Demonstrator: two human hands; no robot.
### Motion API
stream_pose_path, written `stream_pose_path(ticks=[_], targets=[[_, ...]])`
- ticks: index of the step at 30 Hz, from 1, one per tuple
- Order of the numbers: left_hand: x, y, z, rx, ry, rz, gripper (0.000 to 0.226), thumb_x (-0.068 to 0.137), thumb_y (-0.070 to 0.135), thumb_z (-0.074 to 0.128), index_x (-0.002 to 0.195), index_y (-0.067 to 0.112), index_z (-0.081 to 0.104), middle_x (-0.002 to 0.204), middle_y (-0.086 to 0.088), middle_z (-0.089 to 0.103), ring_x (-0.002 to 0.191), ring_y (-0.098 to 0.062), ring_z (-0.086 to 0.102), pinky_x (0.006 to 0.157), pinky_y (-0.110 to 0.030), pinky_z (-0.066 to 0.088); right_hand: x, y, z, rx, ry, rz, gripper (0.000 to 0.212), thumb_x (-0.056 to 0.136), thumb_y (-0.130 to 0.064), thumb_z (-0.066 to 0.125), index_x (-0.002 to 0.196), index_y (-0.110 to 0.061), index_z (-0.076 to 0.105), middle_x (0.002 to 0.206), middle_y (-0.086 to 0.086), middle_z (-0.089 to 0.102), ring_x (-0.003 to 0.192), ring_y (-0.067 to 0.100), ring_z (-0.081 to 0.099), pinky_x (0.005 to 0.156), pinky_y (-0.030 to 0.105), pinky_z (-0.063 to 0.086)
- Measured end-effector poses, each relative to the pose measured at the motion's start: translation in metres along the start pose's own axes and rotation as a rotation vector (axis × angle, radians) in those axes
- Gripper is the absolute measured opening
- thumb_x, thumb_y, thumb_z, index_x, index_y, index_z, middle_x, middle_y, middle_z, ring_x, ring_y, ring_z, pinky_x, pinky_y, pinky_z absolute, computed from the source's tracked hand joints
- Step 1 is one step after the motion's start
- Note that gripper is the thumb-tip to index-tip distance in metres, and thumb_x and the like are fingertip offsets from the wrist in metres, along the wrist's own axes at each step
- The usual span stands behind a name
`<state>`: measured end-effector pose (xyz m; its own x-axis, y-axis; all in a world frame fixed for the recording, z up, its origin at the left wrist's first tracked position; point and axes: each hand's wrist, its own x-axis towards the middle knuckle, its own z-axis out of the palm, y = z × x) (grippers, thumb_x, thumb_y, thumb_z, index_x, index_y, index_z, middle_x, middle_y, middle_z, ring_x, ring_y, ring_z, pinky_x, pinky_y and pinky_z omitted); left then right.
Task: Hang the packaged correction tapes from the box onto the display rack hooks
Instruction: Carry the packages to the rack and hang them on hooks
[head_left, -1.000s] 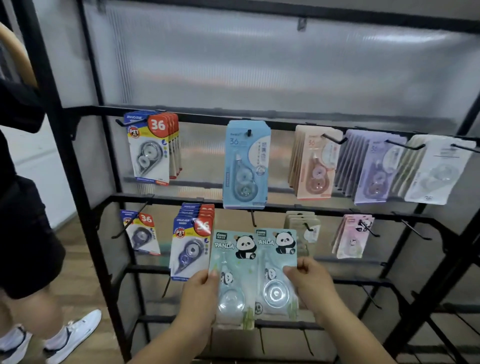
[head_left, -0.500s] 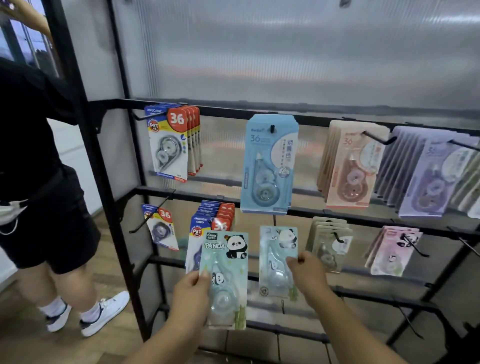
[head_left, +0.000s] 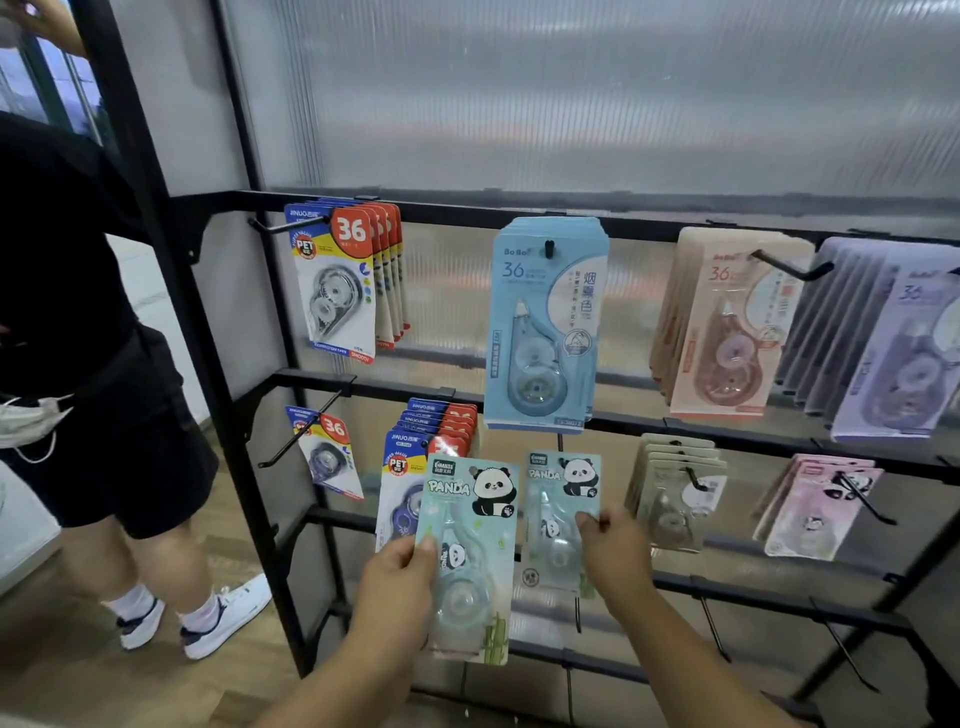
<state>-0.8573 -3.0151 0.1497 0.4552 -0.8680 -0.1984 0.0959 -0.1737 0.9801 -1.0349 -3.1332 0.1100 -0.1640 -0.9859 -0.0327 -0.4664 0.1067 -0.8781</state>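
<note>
1. Holding a mint-green panda pack (head_left: 467, 551) upright before the lower rows of the display rack (head_left: 311, 379), the left hand (head_left: 400, 582) pinches its left edge, with the thumb on the front.
2. The right hand (head_left: 613, 551) pinches the right edge of a second panda pack (head_left: 558, 514). This one sits higher and closer to the rack, its top just under the second rail. Whether its hole is on a hook cannot be told.
3. The hands are apart, each clamped on its own pack, and the two packs sit just beside each other.
4. A blue pack (head_left: 543, 322) hangs directly above the second panda pack. JINUO packs (head_left: 337, 280) hang to the left and beige packs (head_left: 670, 493) to the right.
5. A person in black shorts (head_left: 104, 415) stands left of the rack.
</note>
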Motion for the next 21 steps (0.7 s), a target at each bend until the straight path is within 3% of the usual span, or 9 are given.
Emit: stream_pose_path(ticks=[4,7,9,11,14,16,18,21], targets=[[-0.006,0.004,0.003,-0.021,-0.010,-0.014,0.029,0.098,0.016,0.047,0.077,0.010,0.066,0.080,-0.015,0.061,0.076,-0.022,0.051,0.071,-0.031,0.039,0.018,-0.010,0.001,-0.105,0.014,0.030,0.024,0.096,-0.023,0.052,0.076,-0.011,0.055,0.065,0.001,0.053,0.060,0.016,0.051,0.053,0.024,0.036],[-0.008,0.006,0.006,0.004,-0.009,-0.005,0.028,0.098,0.015,0.049,0.080,0.010,0.070,0.085,-0.019,0.068,0.074,-0.022,0.054,0.070,-0.030,0.043,0.048,-0.022,0.000,-0.316,0.014,0.116,0.048,0.099,-0.042,0.036,0.095,-0.005,0.067,0.078,0.008,0.062,0.077,0.026,0.060,0.069,0.030,0.046],[-0.009,0.009,0.007,0.012,0.006,0.008,0.025,0.097,0.013,0.049,0.084,0.008,0.070,0.082,-0.017,0.071,0.068,-0.020,0.057,0.061,-0.023,0.045,0.060,-0.026,-0.004,-0.416,0.052,0.133,0.063,0.097,-0.053,0.026,0.103,-0.006,0.067,0.098,0.016,0.066,0.095,0.034,0.061,0.084,0.038,0.048],[-0.013,0.013,0.009,0.005,0.014,0.013,0.024,0.097,0.011,0.048,0.086,0.003,0.067,0.063,-0.007,0.064,0.053,-0.013,0.050,0.045,-0.014,0.039,0.054,-0.035,-0.010,-0.458,0.091,0.075,0.063,0.098,-0.053,0.026,0.104,-0.005,0.066,0.106,0.019,0.064,0.104,0.036,0.057,0.086,0.041,0.043],[-0.015,0.013,0.012,0.011,0.001,0.001,0.025,0.098,0.011,0.046,0.088,-0.002,0.065,0.052,0.000,0.048,0.040,-0.005,0.037,0.035,-0.011,0.031,0.011,-0.042,-0.021,-0.107,-0.026,-0.054,0.047,0.101,-0.043,0.033,0.090,-0.008,0.062,0.087,0.010,0.063,0.078,0.022,0.057,0.068,0.030,0.041],[-0.014,0.012,0.017,0.028,-0.002,0.009,0.025,0.098,0.013,0.046,0.084,0.001,0.063,0.051,-0.002,0.042,0.041,-0.006,0.033,0.037,-0.013,0.029,-0.028,-0.043,-0.029,0.130,-0.293,-0.019,0.039,0.101,-0.036,0.038,0.089,-0.009,0.062,0.074,0.005,0.061,0.060,0.014,0.049,0.055,0.025,0.038],[-0.013,0.009,0.024,0.043,-0.015,0.012,0.025,0.098,0.014,0.045,0.080,0.003,0.059,0.058,-0.008,0.044,0.050,-0.012,0.036,0.040,-0.015,0.030,-0.052,-0.034,-0.032,0.205,-0.521,-0.010,0.031,0.099,-0.029,0.047,0.087,-0.006,0.063,0.065,0.005,0.061,0.048,0.011,0.042,0.046,0.023,0.035],[-0.009,0.003,0.034,0.081,-0.012,-0.021,0.027,0.097,0.011,0.047,0.073,0.005,0.059,0.060,-0.006,0.049,0.052,-0.014,0.041,0.039,-0.014,0.033,-0.053,-0.025,-0.034,0.260,-0.548,-0.038,0.027,0.095,-0.014,0.056,0.069,-0.007,0.054,0.051,0.000,0.049,0.041,0.008,0.037,0.043,0.021,0.032]])
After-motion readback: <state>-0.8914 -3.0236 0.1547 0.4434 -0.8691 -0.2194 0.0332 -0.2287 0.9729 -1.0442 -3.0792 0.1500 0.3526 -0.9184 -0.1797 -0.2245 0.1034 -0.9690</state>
